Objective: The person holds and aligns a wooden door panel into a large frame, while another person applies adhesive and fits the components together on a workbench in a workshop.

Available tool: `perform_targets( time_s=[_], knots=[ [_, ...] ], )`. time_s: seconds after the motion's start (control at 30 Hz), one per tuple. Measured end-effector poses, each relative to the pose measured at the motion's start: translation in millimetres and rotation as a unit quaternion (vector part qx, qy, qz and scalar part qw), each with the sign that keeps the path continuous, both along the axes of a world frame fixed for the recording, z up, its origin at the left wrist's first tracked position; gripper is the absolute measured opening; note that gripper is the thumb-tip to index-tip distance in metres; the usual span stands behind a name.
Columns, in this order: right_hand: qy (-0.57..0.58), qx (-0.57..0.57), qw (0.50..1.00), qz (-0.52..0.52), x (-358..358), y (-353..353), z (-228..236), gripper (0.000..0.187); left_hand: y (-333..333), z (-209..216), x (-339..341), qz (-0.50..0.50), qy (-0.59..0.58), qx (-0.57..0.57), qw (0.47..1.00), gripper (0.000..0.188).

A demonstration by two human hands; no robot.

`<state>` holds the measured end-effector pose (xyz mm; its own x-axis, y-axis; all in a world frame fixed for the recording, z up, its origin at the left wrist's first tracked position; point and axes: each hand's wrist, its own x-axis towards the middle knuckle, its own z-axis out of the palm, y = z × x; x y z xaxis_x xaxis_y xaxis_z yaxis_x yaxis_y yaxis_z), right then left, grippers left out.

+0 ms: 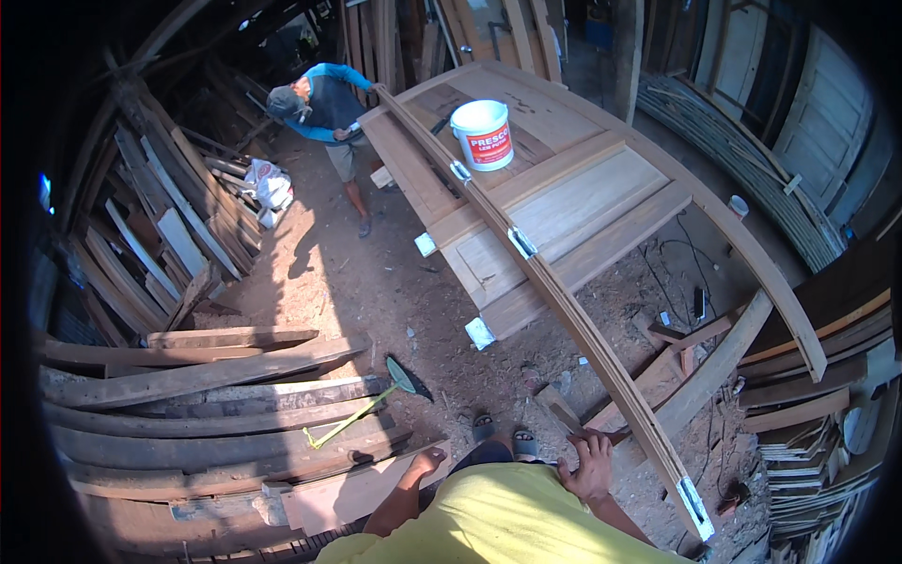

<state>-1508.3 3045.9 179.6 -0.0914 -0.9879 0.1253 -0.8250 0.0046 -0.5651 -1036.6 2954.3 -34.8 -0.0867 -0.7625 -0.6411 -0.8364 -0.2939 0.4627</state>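
At my left side, my left hand hangs with its fingers curled in and nothing seen in them. My right hand is open, fingers spread downward, beside my yellow shirt. Nearest to it runs a long grooved wooden bar, which slants from the far end of the workpiece to the lower right. White patches mark the bar's near end and two spots along it. Under its far part lies a large wooden door panel with a curved edge strip. A white bucket with a red label stands on the panel.
Across the panel, a person in blue sleeves has one hand at the bar's far end. Stacked planks fill the lower left. A tool with a yellow handle and green oval head leans there. Cables trail over the ground.
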Motion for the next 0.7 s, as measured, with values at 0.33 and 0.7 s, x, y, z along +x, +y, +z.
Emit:
perform_targets(
  time_s=[0.33,0.7],
  knots=[
    [-0.038,0.027,0.999,0.015,-11,4,1,0.053,10,-17,13,-0.071,-0.033,0.115,0.99,0.042],
    [-0.065,0.005,0.998,-0.01,-9,13,-10,0.054,-23,-6,-3,-0.063,0.01,0.119,0.991,0.042]
  ],
)
